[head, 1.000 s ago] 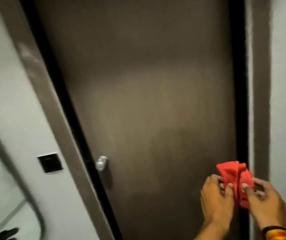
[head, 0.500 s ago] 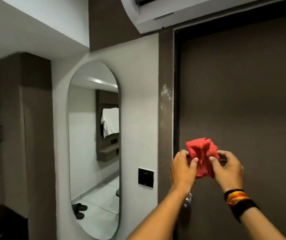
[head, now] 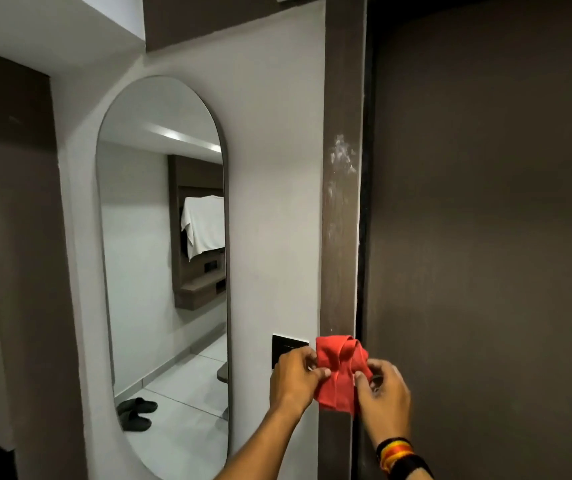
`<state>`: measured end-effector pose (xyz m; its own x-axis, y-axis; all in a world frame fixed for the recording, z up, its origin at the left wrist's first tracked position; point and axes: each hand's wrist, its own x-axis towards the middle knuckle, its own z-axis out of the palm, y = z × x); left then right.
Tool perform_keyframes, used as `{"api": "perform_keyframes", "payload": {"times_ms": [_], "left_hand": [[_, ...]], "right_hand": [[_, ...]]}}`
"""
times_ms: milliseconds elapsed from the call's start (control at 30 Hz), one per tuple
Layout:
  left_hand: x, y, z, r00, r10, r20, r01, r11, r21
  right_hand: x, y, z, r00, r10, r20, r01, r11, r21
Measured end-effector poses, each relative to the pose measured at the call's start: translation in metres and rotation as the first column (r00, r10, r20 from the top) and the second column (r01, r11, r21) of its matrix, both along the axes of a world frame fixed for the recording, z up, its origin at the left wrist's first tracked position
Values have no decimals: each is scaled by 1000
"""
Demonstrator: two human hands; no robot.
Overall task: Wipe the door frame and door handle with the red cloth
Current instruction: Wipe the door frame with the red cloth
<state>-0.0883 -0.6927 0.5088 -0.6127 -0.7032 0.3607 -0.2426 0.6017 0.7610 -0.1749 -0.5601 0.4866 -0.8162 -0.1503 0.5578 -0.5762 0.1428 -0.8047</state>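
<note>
Two Hands Bunch Up the Red Cloth by the Door Frame

Both hands hold the red cloth low down, right in front of the door frame. The left hand pinches the left side of the cloth. The right hand pinches the right side. The hands are close together, with the cloth scrunched in a ball between them. I cannot tell if the cloth is touching the frame yet. The door handle is hidden behind the right hand, so I cannot see it well.

What could go wrong? The cloth is all bunched up, so I think only a small bit would rub the frame. The white smudges are high up the frame, far above the hands. If the wipe stays low, those marks may be missed. The black switch is just left of the cloth, so a wide swipe could press it by mistake.

The door is dark brown and shut, on the right. On the left is a pale wall with a tall oval mirror. In the mirror you can see a white towel hanging up and black slippers on a tiled floor.
</note>
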Motion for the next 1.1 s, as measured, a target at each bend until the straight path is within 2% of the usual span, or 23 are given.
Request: {"api": "perform_keyframes", "payload": {"times_ms": [167,267,300,367,433,467,500,533,567,600,633,667,700,733,767,800,833,867,1000,1100], "left_hand": [[-18,-24,-38,998,-59,23,57,994,90],[-31,-35,-49,998,-64,17,61,991,121],[-34,-38,-51,998,-58,11,56,991,125],[-39,-45,-52,998,-60,-7,60,989,137],[-42,-50,-52,995,-95,-45,100,984,148],[-43,-52,-52,992,-111,-66,120,983,141],[-43,-53,-52,990,-125,-71,134,983,126],[-43,-56,-52,988,-141,-69,147,985,91],[-41,-59,-53,987,-150,-58,151,988,24],[-38,-65,-53,986,-161,-41,158,985,-72],[-35,-72,-52,986,-168,-24,159,964,-212],[-30,-82,-50,985,-173,-12,156,915,-371],[-24,-93,-47,983,-181,-15,144,827,-544],[-20,-105,-45,982,-189,-26,121,720,-684],[-18,-117,-39,982,-180,-57,75,647,-759],[-19,-127,-31,982,-151,-110,7,618,-787],[-23,-136,-18,977,-124,-171,-55,631,-774],[-28,-142,-3,970,-99,-223,-106,651,-751],[-58,-148,72,944,-41,-328,-235,616,-752],[-81,-138,117,918,-22,-396,-288,650,-703]], "right_hand": [[-14,-29,-38,995,-94,-22,93,995,-33],[-23,-55,-47,965,-259,-36,255,964,-77],[-22,-61,-49,948,-310,-75,301,947,-112],[-14,-70,-57,887,-385,-255,340,918,-204],[1,-79,-83,848,-334,-412,290,942,-167],[3,-89,-90,798,-340,-497,334,937,-104],[0,-101,-91,824,-339,-454,378,926,-5],[-10,-110,-92,905,-299,-302,317,949,9],[-35,-130,-79,932,-352,-87,327,919,-218],[-51,-156,-50,811,-565,150,584,794,-169],[-58,-168,-40,804,-514,299,580,791,-197],[-58,-166,-41,882,-406,238,464,836,-293],[-49,-157,-47,952,-301,60,303,896,-325],[-31,-136,-59,927,-360,-105,349,931,-106],[-29,-125,-71,858,-412,-306,452,889,69],[-29,-116,-83,769,-358,-529,499,854,148],[-37,-109,-86,780,-233,-581,449,855,260],[-42,-105,-72,802,-151,-578,363,892,270],[-64,-118,49,605,-167,-778,506,836,214],[-71,-119,163,541,-215,-813,532,836,133]]}}
